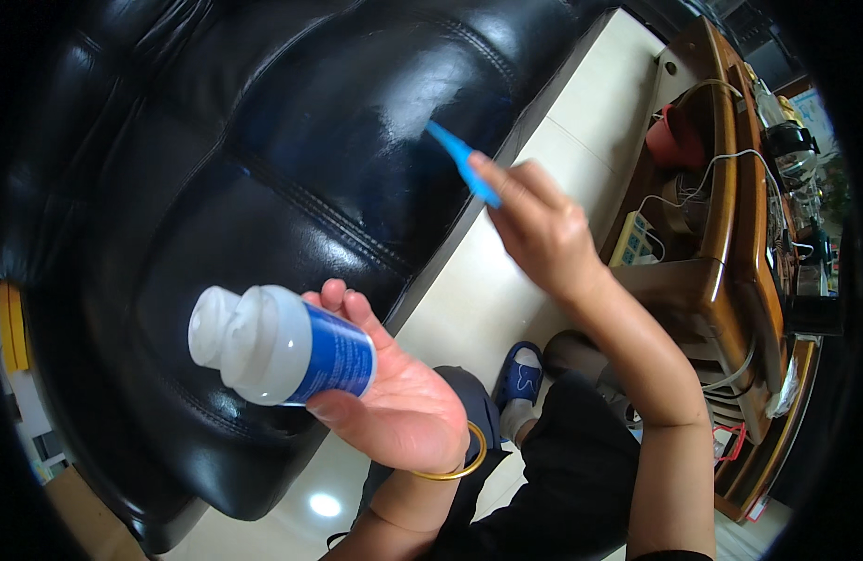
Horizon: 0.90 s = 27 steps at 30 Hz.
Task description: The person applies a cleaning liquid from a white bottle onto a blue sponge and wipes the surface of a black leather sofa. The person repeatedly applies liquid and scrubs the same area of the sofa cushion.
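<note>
My left hand [403, 407], with a gold bangle at its wrist, holds a white plastic bottle [284, 347] tilted sideways, its capped end towards the left. The bottle has a blue label bearing writing. Higher up and to the right, my right hand [543, 224] grips a flat, pointed blue tool [463, 163] between thumb and fingers. The tool's tip points up and left over the seat of a black leather sofa [319, 140]. From this view I cannot tell whether the tip touches the leather.
At the right stands a brown wooden cabinet [722, 210] with a red container [673, 140], a power strip [631, 242] and white cables. A foot in a blue slipper [524, 379] rests on the pale tiled floor [445, 294] below. Yellow items [13, 326] stand at the left edge.
</note>
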{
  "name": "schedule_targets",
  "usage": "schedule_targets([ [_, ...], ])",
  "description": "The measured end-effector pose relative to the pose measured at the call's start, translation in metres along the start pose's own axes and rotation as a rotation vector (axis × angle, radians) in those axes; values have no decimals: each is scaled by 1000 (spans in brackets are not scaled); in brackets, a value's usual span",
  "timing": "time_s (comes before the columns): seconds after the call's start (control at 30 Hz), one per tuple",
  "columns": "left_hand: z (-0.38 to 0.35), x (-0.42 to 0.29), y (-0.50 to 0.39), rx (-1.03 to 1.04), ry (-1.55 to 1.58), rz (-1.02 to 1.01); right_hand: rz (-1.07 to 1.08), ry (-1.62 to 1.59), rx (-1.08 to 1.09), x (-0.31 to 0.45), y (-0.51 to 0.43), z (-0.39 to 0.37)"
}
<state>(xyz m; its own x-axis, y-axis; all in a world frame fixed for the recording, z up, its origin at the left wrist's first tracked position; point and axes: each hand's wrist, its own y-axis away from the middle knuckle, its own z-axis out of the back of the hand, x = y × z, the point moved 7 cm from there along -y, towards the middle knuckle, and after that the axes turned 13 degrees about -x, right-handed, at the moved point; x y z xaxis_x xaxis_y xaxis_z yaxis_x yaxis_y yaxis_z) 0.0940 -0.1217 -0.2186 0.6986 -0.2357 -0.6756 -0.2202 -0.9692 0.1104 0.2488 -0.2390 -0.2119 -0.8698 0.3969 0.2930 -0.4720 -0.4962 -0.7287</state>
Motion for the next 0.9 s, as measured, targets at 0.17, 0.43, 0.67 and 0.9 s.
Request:
schedule_targets([
  [0.17, 0, -2, 0, -8, 32, -10, -47, -37, 60, 3, 26, -31],
  [0.43, 4, -3, -3, -37, 78, 2, 52, -160, 217, 50, 40, -31],
  [0.67, 2, -9, -7, -6, 21, -55, -805, -617, -102, -36, 7, 8],
  [0.9, 2, -9, -8, -25, 15, -50, -1071, -825, 76, -43, 26, -25],
])
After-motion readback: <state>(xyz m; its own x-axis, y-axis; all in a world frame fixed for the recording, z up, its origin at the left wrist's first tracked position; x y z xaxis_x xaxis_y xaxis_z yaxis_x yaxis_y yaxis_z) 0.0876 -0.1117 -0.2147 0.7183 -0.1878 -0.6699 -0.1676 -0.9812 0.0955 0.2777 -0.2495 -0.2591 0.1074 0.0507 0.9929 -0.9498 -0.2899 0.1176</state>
